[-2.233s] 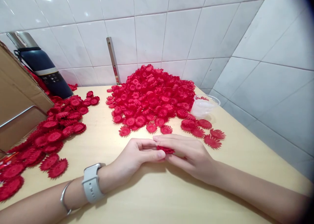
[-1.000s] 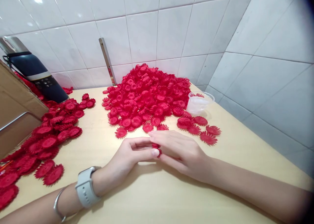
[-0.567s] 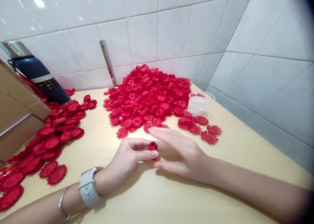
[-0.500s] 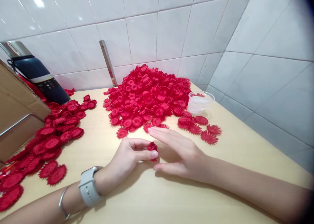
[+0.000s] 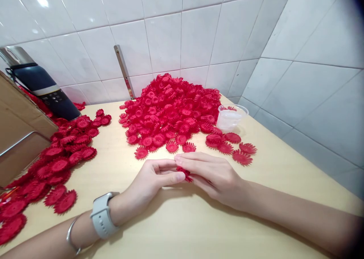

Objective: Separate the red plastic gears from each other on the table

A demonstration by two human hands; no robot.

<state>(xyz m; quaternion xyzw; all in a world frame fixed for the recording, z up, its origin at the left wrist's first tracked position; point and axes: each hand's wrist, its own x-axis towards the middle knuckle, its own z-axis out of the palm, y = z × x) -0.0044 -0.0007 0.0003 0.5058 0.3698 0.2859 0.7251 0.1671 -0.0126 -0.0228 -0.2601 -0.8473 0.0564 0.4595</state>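
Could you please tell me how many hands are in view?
2: the left hand, reaching in from the left and gripping a red piece with its thumb in front, and the right hand, curved close about that piece from the right.

A dark blue bottle (image 5: 44,85) stands beside a cardboard box (image 5: 19,115)
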